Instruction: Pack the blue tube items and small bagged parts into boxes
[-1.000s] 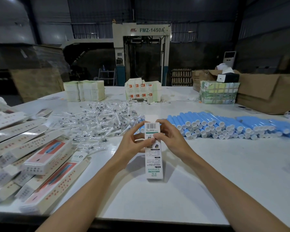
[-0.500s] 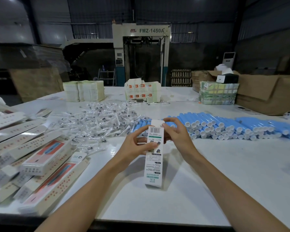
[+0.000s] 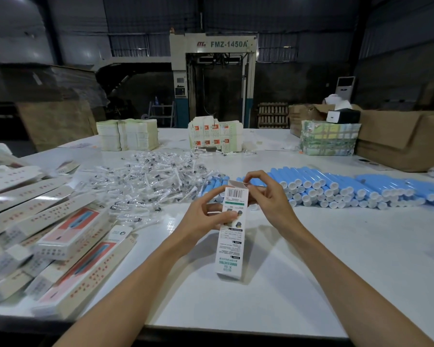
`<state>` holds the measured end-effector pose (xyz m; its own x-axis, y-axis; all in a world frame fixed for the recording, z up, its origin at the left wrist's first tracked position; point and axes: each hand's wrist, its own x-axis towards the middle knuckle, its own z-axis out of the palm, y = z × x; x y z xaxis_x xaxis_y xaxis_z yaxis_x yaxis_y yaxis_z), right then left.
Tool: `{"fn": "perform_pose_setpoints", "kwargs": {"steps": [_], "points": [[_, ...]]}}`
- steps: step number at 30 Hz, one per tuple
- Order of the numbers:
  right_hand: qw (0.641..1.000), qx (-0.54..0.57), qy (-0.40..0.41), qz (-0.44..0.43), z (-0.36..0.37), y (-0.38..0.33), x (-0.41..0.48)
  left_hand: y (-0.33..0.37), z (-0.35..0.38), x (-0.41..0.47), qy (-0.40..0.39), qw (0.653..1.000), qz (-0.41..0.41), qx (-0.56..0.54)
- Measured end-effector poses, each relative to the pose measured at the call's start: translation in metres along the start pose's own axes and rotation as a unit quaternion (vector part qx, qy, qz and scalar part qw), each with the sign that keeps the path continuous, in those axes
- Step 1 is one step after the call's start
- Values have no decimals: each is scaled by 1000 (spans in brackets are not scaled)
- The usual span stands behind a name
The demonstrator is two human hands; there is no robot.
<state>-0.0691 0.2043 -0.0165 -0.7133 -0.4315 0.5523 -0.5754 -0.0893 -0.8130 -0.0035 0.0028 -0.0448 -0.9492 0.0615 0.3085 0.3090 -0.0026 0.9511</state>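
Box (image 3: 232, 236) stands mid-table, bags (image 3: 150, 181) at 10 o'clock, left hand (image 3: 203, 217) gripping its side, right hand (image 3: 269, 200) pinching its top flap (image 3: 236, 183), tubes (image 3: 348, 189) at 2 o'clock; risk: a forced flap creases or tears.

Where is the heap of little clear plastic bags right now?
In the head view, the heap of small clear plastic bags lies left of centre on the white table, between the long white cardboard boxes and the row of blue tubes.

Bagged parts (image 3: 150, 181) left of tubes (image 3: 336, 189), packed boxes (image 3: 48, 226) at table's (image 3: 361, 259) left edge
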Motion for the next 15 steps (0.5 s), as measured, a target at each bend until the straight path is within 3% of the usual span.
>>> {"fn": "perform_pose_setpoints", "kwargs": {"steps": [4, 8, 15], "points": [[993, 90, 42, 65, 6, -4, 2, 2, 1, -1, 1, 1000, 7, 4], [982, 110, 95, 121, 8, -6, 6, 3, 5, -2, -8, 999, 18, 30], [980, 116, 101, 130, 4, -18, 8, 7, 4, -3, 3, 999, 34, 31]]}}
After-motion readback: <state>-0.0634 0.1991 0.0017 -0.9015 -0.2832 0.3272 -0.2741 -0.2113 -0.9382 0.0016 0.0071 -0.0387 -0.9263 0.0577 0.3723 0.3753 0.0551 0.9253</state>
